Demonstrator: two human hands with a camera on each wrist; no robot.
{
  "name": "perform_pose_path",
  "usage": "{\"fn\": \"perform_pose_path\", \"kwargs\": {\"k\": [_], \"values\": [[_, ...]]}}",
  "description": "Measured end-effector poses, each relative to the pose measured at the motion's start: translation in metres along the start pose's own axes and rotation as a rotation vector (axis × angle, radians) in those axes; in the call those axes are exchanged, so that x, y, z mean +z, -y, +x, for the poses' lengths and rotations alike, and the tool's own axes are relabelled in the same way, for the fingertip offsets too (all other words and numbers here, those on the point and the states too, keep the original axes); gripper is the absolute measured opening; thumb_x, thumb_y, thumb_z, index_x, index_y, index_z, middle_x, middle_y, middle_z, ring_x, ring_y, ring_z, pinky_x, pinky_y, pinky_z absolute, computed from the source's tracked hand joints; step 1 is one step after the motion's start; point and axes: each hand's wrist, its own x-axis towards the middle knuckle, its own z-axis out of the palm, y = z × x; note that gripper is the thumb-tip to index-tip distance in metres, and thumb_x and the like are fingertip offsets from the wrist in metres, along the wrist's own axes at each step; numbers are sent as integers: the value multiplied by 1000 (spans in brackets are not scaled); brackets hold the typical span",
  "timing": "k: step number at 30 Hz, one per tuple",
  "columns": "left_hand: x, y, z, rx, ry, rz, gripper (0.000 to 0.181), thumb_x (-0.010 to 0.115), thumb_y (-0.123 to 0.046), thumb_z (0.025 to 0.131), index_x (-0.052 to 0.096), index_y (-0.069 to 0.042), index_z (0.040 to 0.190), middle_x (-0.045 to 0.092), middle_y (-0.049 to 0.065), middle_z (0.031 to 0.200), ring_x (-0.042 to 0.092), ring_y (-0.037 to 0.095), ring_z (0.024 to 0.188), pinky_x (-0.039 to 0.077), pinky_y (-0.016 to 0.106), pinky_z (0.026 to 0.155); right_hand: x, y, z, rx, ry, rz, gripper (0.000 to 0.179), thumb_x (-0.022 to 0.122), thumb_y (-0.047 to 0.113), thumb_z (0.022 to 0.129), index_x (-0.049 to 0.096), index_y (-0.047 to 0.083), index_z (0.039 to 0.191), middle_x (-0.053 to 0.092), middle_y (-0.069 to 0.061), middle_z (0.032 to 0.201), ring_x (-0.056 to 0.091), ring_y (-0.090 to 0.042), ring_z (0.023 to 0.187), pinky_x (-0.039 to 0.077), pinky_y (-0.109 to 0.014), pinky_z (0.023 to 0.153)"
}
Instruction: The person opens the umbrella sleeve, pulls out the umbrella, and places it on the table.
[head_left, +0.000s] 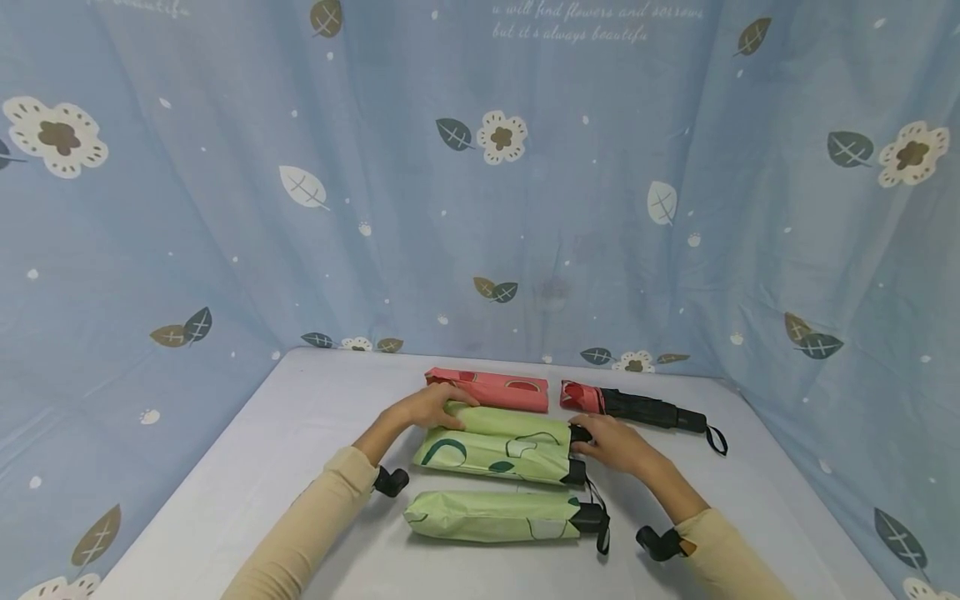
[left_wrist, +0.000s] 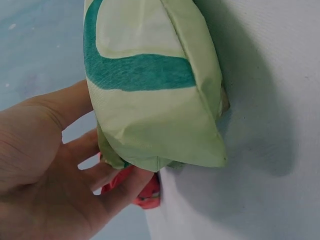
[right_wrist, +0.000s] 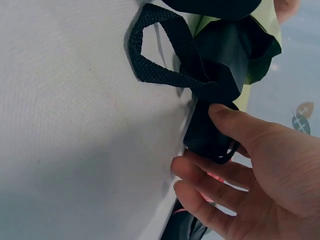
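Three folded green umbrellas lie side by side across the table. My left hand (head_left: 430, 407) grips the left end of the rear green umbrella (head_left: 498, 419), thumb on the near side and fingers over the far side. At its other end my right hand (head_left: 617, 442) pinches the black handle (right_wrist: 207, 131), thumb on top and fingers below. The middle green umbrella (head_left: 480, 457) lies right against it and hides part of my left fingers in the left wrist view. Nearest the camera is the front green umbrella (head_left: 487, 517), its black strap (head_left: 603, 542) hanging off the handle.
Behind the green ones lies a red umbrella (head_left: 495, 390) with a watermelon print. To its right is a red-and-black umbrella (head_left: 641, 407) with a wrist loop. A white cloth covers the table (head_left: 247, 467), and a blue patterned curtain (head_left: 405, 208) closes it in at the back and sides.
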Motion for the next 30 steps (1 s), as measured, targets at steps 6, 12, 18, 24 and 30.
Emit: {"fn": "perform_pose_path", "kwargs": {"k": [6,12,18,24,30], "values": [[0,3,3,-10,15,-3,42,72,-17,90,63,-8,130,63,11,132,55,31,124,46,49,102,1,-3,3,3,2,-8,46,70,30,90,61,6,129,65,-15,126,62,-34,115,51,-53,92],[2,5,5,-9,10,9,42,73,-18,89,64,-8,129,63,11,132,56,30,125,45,48,103,2,-4,5,-11,6,-4,45,72,26,89,63,3,127,66,-15,124,63,-33,114,52,-51,91],[2,3,7,-5,7,38,43,74,-18,88,64,-6,129,62,13,131,55,31,125,45,49,104,2,-4,7,-6,0,-9,44,72,24,89,63,3,126,66,-14,123,63,-33,113,52,-50,91],[1,0,5,-13,35,52,46,71,-20,91,60,-5,132,58,14,135,50,34,129,41,52,107,3,-4,6,-9,-2,-26,42,71,24,90,63,3,126,66,-14,122,63,-32,112,53,-50,90],[5,0,4,16,37,99,46,69,-22,93,57,-7,135,57,13,137,50,35,130,41,53,106,3,-1,4,-10,-8,-31,43,71,26,90,62,4,125,66,-14,122,63,-33,112,53,-51,89]]}}
